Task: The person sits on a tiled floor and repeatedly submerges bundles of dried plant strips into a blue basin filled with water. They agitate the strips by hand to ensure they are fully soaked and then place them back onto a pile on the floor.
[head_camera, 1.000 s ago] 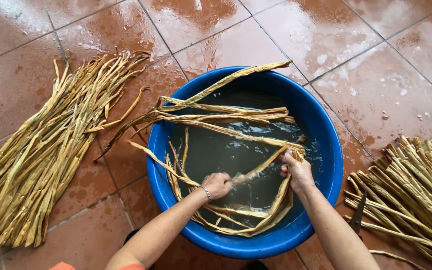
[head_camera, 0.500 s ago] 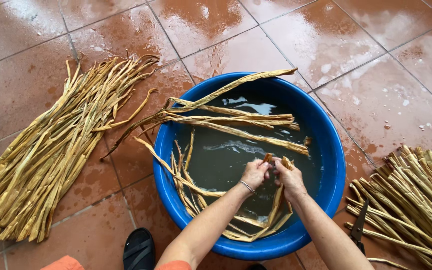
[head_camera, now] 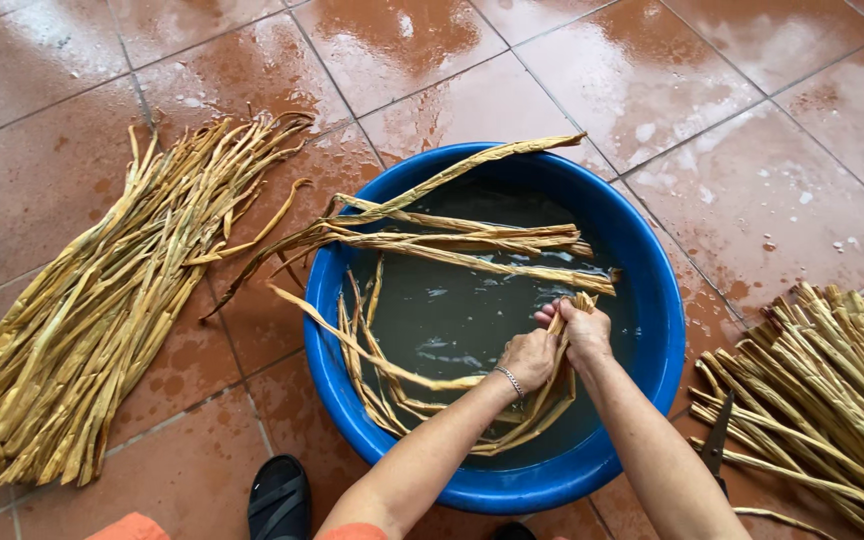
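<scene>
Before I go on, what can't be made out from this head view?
- Strip gripped by left hand and right hand: fingers cover the gripped part.
- Blue basin bottom: hidden by murky water.
- Right pile of strips: cut off by frame edge.
- Dark tool beside it: partly covered by the forearm.

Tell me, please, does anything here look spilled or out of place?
The tiled floor is wet in patches around the blue basin. Several long dried strips hang over its rim onto the floor. Both hands grip strips in the water. Otherwise nothing stands out.
</scene>
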